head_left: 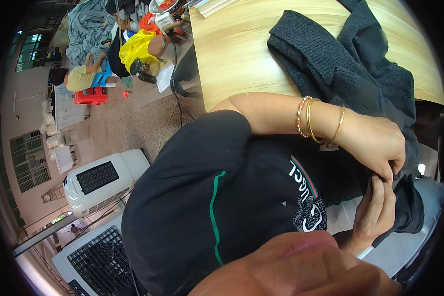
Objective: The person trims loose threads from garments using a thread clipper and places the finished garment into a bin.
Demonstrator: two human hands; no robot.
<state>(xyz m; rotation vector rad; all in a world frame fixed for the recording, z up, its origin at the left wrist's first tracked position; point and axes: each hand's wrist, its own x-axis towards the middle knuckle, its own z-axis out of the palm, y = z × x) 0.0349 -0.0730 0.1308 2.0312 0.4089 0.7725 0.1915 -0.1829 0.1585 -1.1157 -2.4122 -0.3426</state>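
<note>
We've our L hand & R hand meeting approx 3 o'clock — each grip pinched on dark cloth there; grey knit garment lies at 2 o'clock, on bench.

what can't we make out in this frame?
All in the head view:
Any item between left hand and right hand: covered by the hands themselves.
Right forearm: mostly behind the face.
Dark knit: one end cut by the top edge.
Co-worker: finger detail too small.
</note>
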